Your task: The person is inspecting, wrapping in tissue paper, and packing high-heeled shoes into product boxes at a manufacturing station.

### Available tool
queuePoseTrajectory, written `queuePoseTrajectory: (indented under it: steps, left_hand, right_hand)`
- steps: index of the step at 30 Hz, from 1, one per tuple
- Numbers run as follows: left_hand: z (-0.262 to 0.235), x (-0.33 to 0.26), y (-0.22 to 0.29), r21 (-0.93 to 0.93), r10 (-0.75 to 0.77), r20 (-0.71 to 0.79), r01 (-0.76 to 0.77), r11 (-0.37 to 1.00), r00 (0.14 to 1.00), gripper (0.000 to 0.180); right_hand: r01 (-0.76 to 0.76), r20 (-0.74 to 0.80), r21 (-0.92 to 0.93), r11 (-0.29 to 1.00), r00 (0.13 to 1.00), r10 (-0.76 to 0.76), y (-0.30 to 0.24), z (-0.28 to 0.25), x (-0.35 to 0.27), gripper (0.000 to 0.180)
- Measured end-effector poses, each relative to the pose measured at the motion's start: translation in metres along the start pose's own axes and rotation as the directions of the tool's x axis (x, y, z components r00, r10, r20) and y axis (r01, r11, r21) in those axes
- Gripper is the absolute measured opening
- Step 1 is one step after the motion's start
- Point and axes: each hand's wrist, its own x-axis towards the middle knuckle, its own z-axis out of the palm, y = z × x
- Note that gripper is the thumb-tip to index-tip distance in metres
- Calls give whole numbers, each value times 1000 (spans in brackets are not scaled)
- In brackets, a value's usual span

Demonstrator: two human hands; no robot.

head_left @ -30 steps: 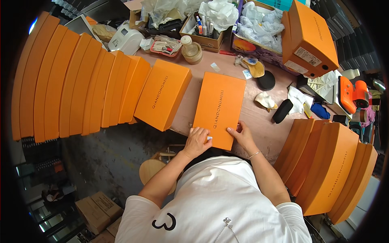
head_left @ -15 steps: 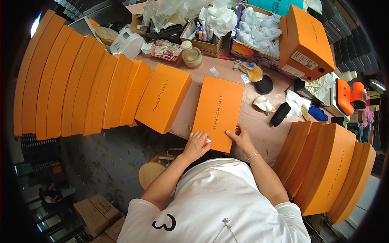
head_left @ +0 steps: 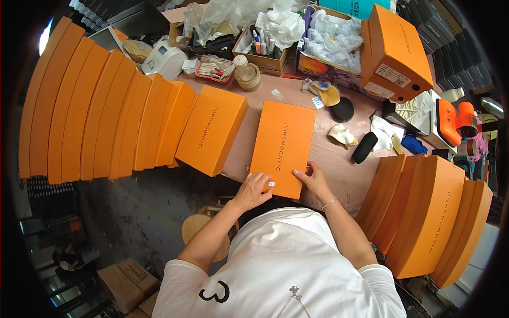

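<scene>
both forearms come up from the near edge, bent at the elbows and angled inward so the hands meet at the near end of a flat orange box (head_left: 282, 147) lying on the pinkish worktop (head_left: 323, 159). the left hand (head_left: 254, 191) rests palm down on the box's near left corner, its grip narrow, thumb and forefinger pinching a small white sticker (head_left: 271, 184) against the lid. the right hand (head_left: 314, 179) lies on the near right edge, fingers spread loosely and pressing flat, grip open on the lid and holding nothing; a thin bracelet (head_left: 330, 202) circles that wrist.

the box sits lengthwise, near end at the worktop's near edge, just right of another orange box (head_left: 212, 130) that leans on a long fanned row of orange boxes (head_left: 101, 106) to the left. a second stack of orange boxes (head_left: 429, 212) stands to the near right.

compared with half a second ago, the hands and the box are in much the same place; the left hand has crept slightly right along the near edge, and the right hand's fingers lie flatter on the lid.
</scene>
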Motion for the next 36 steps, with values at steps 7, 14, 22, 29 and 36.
queuePoseTrajectory:
  steps: [7, 14, 22, 29, 36]
  left_hand:
    - [3, 8, -11, 26, 5, 105, -8, 1000, 994, 19]
    - [3, 8, -15, 83, 2, 139, -14, 996, 990, 19]
    - [11, 11, -1, 82, -95, 67, 89, 993, 993, 20]
    - [21, 0, 5, 136, -127, -55, 133, 982, 990, 19]
    - [23, -3, 17, 100, -220, -130, 234, 967, 967, 21]
  right_hand:
    - [20, -6, 16, 1000, 1000, -20, 0, 1, 0, 50]
    - [9, -10, 13, 1000, 1000, -9, -1, 1, -2, 50]
    - [2, -10, 38, 999, 1000, -1, 0, 3, -1, 52]
    - [23, -12, 20, 1000, 1000, -23, 7, 2, 2, 53]
    - [-13, 29, 7, 1000, 1000, 12, 5, -1, 2, 53]
